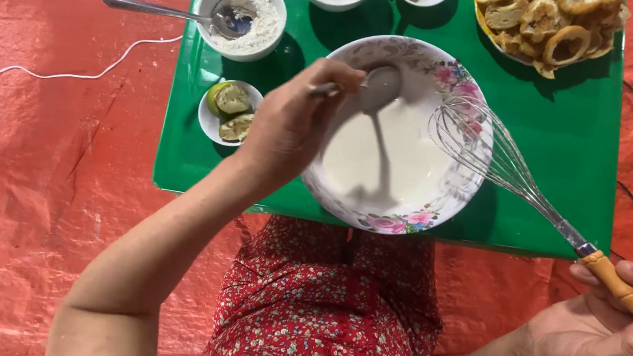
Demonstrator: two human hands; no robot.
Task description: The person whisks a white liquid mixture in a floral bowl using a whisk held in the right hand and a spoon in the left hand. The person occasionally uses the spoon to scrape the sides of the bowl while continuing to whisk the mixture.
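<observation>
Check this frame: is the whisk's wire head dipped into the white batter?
No, the whisk held by the right hand rests on the bowl rim, clear of the batter.

Left hand [287,122] with spoon [368,88] over floral bowl [442,201] of white batter; whisk [496,156] in right hand [606,338].

A flour bowl [242,6] with its own spoon [161,11] sits on the green table [570,145]. Beside it are halved limes [228,109]; fried rings [549,21] fill a yellow plate.
</observation>
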